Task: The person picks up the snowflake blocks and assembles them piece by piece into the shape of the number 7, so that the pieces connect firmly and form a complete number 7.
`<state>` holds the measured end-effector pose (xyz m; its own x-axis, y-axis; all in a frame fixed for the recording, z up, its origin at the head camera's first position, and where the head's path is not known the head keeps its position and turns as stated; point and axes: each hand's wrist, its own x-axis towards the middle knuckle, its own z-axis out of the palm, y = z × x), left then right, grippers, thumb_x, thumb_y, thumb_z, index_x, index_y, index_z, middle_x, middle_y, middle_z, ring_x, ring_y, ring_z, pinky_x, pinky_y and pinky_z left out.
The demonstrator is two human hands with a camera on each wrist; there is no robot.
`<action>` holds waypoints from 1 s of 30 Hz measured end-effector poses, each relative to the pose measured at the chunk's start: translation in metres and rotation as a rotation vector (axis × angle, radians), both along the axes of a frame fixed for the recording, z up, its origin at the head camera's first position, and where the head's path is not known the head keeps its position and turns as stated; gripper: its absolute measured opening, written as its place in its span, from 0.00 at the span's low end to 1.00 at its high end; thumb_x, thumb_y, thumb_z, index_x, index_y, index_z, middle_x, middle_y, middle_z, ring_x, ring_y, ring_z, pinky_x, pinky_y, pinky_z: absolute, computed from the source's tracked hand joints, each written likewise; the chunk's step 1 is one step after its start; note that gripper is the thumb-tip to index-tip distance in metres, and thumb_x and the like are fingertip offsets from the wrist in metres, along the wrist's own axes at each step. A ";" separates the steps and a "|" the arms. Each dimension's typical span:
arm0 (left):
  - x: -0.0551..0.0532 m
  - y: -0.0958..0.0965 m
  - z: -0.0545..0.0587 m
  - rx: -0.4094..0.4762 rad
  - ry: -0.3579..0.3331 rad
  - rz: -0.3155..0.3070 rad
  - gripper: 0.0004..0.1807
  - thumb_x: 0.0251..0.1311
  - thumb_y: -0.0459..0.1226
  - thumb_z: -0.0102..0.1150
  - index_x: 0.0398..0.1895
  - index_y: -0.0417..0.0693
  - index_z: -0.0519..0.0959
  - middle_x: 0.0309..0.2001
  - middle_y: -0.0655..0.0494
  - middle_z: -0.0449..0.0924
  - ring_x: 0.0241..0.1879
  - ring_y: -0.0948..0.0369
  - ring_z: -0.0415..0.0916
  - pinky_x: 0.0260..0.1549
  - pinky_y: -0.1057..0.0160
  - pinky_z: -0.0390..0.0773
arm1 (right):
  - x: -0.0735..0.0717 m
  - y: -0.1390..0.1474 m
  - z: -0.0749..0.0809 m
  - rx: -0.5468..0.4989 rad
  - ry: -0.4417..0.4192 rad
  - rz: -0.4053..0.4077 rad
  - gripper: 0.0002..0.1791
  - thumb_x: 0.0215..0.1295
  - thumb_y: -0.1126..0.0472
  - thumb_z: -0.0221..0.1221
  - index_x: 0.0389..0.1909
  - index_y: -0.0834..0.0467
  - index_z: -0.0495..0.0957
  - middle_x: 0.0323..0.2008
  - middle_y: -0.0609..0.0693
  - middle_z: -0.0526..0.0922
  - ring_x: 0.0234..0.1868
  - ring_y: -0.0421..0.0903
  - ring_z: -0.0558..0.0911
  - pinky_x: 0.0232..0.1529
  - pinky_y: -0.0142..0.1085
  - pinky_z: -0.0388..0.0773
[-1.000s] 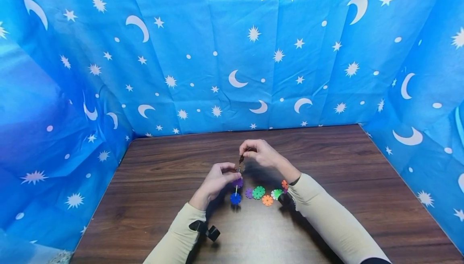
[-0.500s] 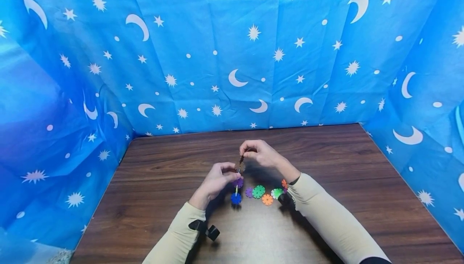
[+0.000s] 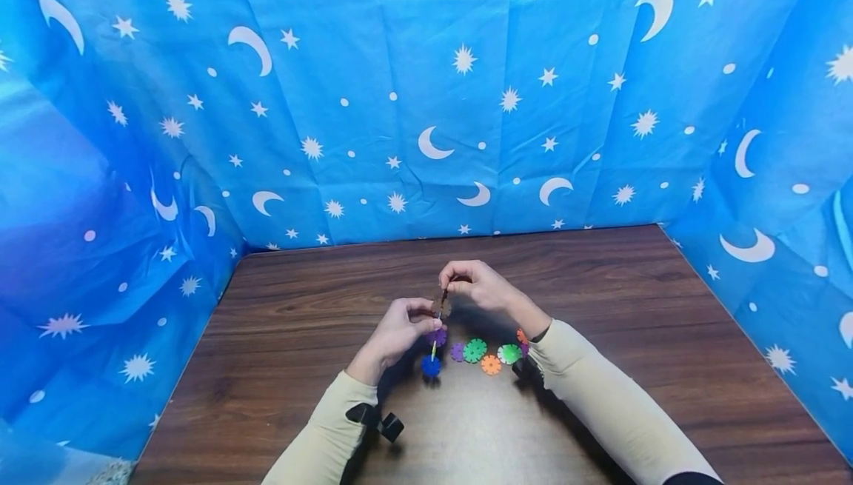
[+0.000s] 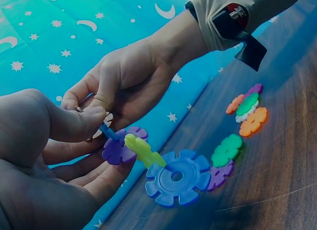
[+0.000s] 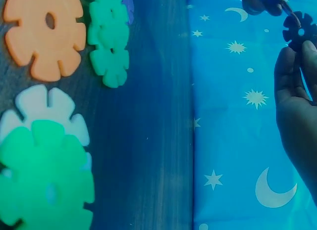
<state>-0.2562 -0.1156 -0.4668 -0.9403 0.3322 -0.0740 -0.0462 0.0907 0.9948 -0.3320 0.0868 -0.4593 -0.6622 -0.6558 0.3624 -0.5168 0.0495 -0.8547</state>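
Observation:
A chain of notched plastic discs hangs between my two hands above the table. My left hand (image 3: 398, 329) pinches it near the middle, thumb over a small blue piece (image 4: 107, 131) seen edge-on. Below the fingers hang a purple disc (image 4: 121, 147), a yellow-green disc (image 4: 143, 150) turned edge-on and a large blue disc (image 4: 177, 178) at the bottom. Higher up, my right hand (image 3: 485, 285) pinches a brown disc (image 3: 444, 295) at the chain's top end, its fingertips curled together. Another brown disc (image 3: 443, 309) sits between the two hands.
Loose discs lie right of the chain on the wooden table (image 3: 300, 322): purple (image 3: 457, 352), green (image 3: 474, 351), orange (image 3: 491, 365) and a green one over white (image 3: 509, 354). More sit partly behind the right sleeve (image 3: 586, 381). A star-patterned blue cloth (image 3: 400, 137) surrounds the table.
Both hands keep their pinch on the chain. The right hand has dipped very slightly, and the blue disc at the bottom swings a little.

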 end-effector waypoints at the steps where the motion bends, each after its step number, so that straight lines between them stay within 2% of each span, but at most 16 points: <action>1: 0.000 0.000 0.000 0.000 0.002 -0.003 0.11 0.62 0.22 0.56 0.46 0.24 0.75 0.40 0.37 0.82 0.36 0.59 0.84 0.40 0.63 0.83 | 0.000 0.000 -0.001 -0.008 -0.001 0.003 0.05 0.67 0.76 0.53 0.34 0.67 0.76 0.35 0.61 0.79 0.38 0.44 0.77 0.42 0.31 0.77; 5: 0.000 0.002 -0.001 -0.001 0.004 -0.009 0.11 0.62 0.22 0.56 0.46 0.24 0.75 0.41 0.33 0.81 0.36 0.58 0.85 0.40 0.62 0.83 | 0.000 0.002 -0.004 -0.025 -0.002 0.010 0.05 0.67 0.74 0.53 0.34 0.65 0.77 0.35 0.60 0.79 0.38 0.44 0.77 0.42 0.32 0.77; 8: -0.001 0.002 -0.003 0.005 0.008 0.001 0.11 0.61 0.22 0.56 0.47 0.24 0.75 0.41 0.35 0.81 0.37 0.58 0.85 0.40 0.62 0.83 | 0.000 0.003 -0.004 -0.036 -0.009 0.016 0.04 0.68 0.73 0.53 0.35 0.66 0.77 0.36 0.61 0.79 0.38 0.44 0.77 0.43 0.32 0.78; 16: -0.003 0.002 -0.004 0.004 0.010 0.000 0.11 0.62 0.22 0.56 0.47 0.25 0.75 0.41 0.37 0.81 0.38 0.57 0.85 0.41 0.62 0.83 | -0.002 0.003 -0.007 -0.058 -0.029 0.019 0.04 0.67 0.74 0.53 0.36 0.73 0.75 0.37 0.69 0.77 0.39 0.44 0.77 0.44 0.32 0.78; 21: -0.003 0.004 -0.006 0.018 -0.003 0.006 0.11 0.61 0.21 0.56 0.46 0.24 0.75 0.40 0.40 0.82 0.36 0.60 0.84 0.38 0.64 0.83 | -0.003 0.005 -0.009 -0.043 -0.004 0.010 0.03 0.67 0.73 0.54 0.35 0.70 0.76 0.36 0.66 0.79 0.39 0.45 0.77 0.43 0.32 0.78; 24: -0.004 0.006 -0.007 0.026 -0.005 0.010 0.11 0.61 0.21 0.56 0.47 0.24 0.75 0.41 0.37 0.82 0.35 0.61 0.84 0.38 0.65 0.82 | -0.004 0.007 -0.010 -0.030 -0.001 -0.011 0.03 0.67 0.74 0.55 0.35 0.67 0.77 0.37 0.64 0.80 0.39 0.44 0.78 0.43 0.32 0.78; 30: -0.003 0.009 -0.008 0.021 -0.010 0.010 0.12 0.61 0.22 0.56 0.48 0.24 0.75 0.45 0.32 0.80 0.37 0.60 0.84 0.40 0.64 0.83 | -0.005 0.011 -0.007 -0.005 -0.020 -0.038 0.04 0.64 0.77 0.56 0.35 0.70 0.79 0.38 0.63 0.81 0.39 0.41 0.79 0.43 0.30 0.79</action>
<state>-0.2594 -0.1071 -0.4752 -0.9430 0.3239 -0.0763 -0.0568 0.0693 0.9960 -0.3365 0.0974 -0.4661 -0.6936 -0.6287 0.3517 -0.4973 0.0645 -0.8652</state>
